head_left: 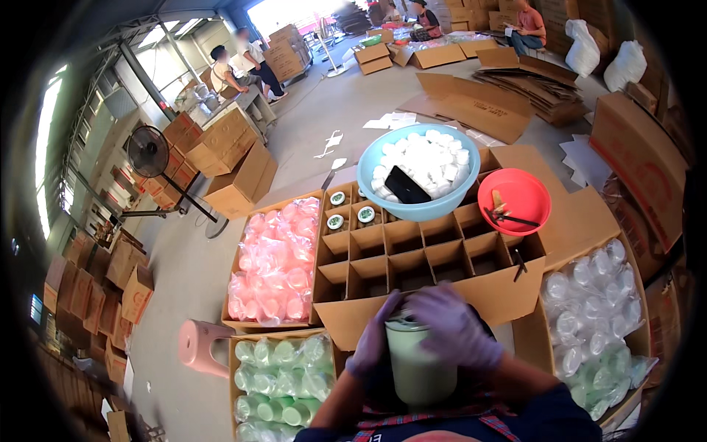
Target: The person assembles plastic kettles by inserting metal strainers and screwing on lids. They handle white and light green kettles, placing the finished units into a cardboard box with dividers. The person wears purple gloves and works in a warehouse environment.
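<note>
A pale green canister stands upright close against my body, with a dark, partly see-through top. My left hand, in a thin purple glove, grips its left side, fingers reaching up to the rim. Over the right side of the top is my right hand, gloved too; motion smears its fingers, so its grip is unclear. Directly in front is a divided cardboard box. Several of its far-left cells hold jars with round, printed tops.
Across the box rest a blue basin of white wrapped pieces, with a black phone on top, and a red bowl holding a dark tool. Boxes of bagged pink cups, green cups and clear cups surround me. A pink stool stands left.
</note>
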Tool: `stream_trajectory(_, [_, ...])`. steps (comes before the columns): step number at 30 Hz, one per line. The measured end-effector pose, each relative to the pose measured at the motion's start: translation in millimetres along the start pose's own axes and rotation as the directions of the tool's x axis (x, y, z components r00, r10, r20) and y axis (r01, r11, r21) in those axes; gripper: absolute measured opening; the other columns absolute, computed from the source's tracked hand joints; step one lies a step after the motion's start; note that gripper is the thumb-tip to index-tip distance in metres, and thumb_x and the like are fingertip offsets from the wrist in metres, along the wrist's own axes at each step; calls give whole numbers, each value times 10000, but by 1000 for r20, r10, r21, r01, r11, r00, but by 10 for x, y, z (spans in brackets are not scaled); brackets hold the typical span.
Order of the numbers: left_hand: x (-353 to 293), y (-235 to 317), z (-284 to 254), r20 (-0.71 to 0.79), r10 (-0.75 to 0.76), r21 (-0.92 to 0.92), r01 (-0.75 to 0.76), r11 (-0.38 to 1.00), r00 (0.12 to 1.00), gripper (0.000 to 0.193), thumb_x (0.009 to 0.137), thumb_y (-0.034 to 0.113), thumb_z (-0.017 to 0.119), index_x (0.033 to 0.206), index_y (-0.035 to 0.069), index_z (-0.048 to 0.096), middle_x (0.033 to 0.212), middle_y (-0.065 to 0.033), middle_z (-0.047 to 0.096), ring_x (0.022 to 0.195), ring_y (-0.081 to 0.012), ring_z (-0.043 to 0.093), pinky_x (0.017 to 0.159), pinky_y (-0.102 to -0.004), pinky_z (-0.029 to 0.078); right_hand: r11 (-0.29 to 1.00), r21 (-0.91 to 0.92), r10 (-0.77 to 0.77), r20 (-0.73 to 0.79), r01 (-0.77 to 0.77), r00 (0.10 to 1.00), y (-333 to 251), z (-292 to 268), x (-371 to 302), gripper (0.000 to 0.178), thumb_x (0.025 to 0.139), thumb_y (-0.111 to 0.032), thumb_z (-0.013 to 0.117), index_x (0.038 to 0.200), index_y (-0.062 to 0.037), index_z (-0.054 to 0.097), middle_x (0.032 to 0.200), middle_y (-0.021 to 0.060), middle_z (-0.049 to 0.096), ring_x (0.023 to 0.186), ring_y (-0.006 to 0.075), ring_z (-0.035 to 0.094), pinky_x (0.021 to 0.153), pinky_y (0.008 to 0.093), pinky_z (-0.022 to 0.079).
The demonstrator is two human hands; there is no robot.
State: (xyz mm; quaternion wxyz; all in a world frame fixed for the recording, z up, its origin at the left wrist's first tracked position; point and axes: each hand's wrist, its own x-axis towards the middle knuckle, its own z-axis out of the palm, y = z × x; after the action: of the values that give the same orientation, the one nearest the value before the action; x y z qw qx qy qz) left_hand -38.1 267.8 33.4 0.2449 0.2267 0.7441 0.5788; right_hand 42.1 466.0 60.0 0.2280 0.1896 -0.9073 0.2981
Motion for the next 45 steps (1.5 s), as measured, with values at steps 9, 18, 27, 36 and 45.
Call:
stream_trajectory(9, [18, 64, -69, -71, 315, -276, -322, 906, 947, 524, 1099, 319, 404, 1505, -13, 397, 1513, -200, 477, 1435, -321, 423, 1208, -392, 288, 942, 334, 103, -183, -37, 978, 414, 267, -406, 711, 950, -451, 618, 1413, 68, 470, 1443, 310, 487, 1352, 500, 459, 1161, 548, 337])
stream_trajectory(18, [494, -392, -382, 261, 498, -207, -456, 865, 827, 756, 905, 390, 645, 1486, -54, 453, 1548, -246, 435, 1514, -355, 299, 1236, -447, 178, 810, 577, 136, -13, -103, 991, 676, 419, -205, 584, 1029, -373, 526, 1450, 30, 478, 1466, 222, 501, 1386, 358, 464, 1159, 446, 363])
stream_trajectory(27, [890, -43, -284, -54, 127, -785, -121, 608, 990, 447, 1000, 59, 580, 1427, -48, 504, 1374, -133, 599, 1212, -210, 610, 1039, -348, 485, 985, -18, -170, -124, 169, 978, 897, 256, 750, 602, 887, -294, 704, 1418, -75, 526, 1441, 196, 478, 1310, 434, 486, 1098, 475, 420])
stream_trajectory(36, [865, 27, -238, -166, 180, -669, -244, 701, 970, 530, 998, 85, 606, 1489, -27, 442, 1408, -122, 585, 1260, -219, 587, 1069, -356, 465, 978, 174, 129, -94, -111, 987, 865, 514, 701, 673, 933, -420, 670, 1456, -51, 459, 1390, 284, 511, 1102, 459, 626, 884, 486, 545])
stream_trajectory(45, [1032, -203, -187, -190, 288, -438, -344, 831, 939, 626, 940, 91, 709, 1493, -49, 450, 1394, -84, 592, 1251, -164, 556, 1092, -326, 415, 620, 423, 638, 219, -661, 738, 1109, 573, 761, 503, 976, -491, 562, 1188, -35, 588, 841, 193, 703, 889, 415, 698, 805, 465, 556])
